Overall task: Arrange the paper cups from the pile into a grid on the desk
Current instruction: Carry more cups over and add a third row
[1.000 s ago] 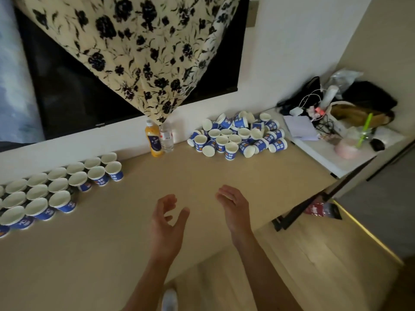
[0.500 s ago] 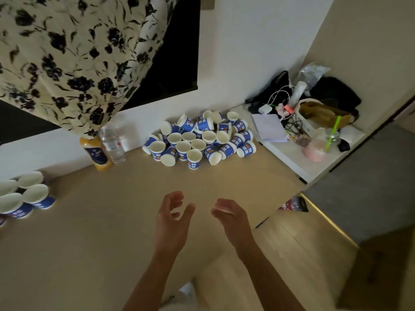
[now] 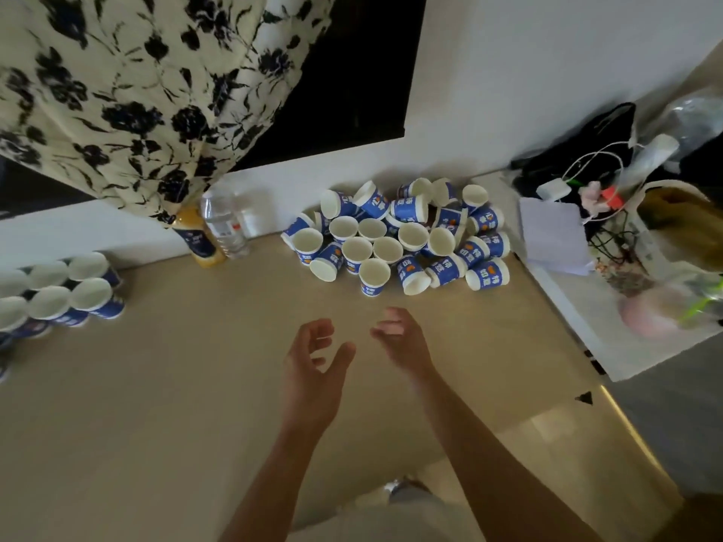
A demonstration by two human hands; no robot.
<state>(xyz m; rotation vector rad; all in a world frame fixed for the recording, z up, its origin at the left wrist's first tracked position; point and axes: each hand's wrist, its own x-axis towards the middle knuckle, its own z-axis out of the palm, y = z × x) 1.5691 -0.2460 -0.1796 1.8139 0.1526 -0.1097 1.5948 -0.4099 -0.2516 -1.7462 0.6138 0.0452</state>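
Note:
A pile of blue-and-white paper cups (image 3: 399, 236) lies against the wall at the back of the tan desk (image 3: 156, 385), some upright, some on their sides. Several cups stand upright in rows (image 3: 70, 295) at the desk's left edge, partly cut off by the frame. My left hand (image 3: 313, 365) and my right hand (image 3: 399, 342) hover above the desk just in front of the pile, fingers loosely curved, both holding nothing. The nearest upright cup (image 3: 373, 275) is a short way beyond my fingertips.
An orange juice bottle (image 3: 197, 240) and a clear water bottle (image 3: 225, 224) stand by the wall between grid and pile. A floral cloth (image 3: 137, 91) hangs above them. A white side table (image 3: 626, 307) on the right carries cables, paper, bags and a pink cup.
Both hands have moved forward toward the pile. The view has turned right, so most of the grid has slid out of the left side.

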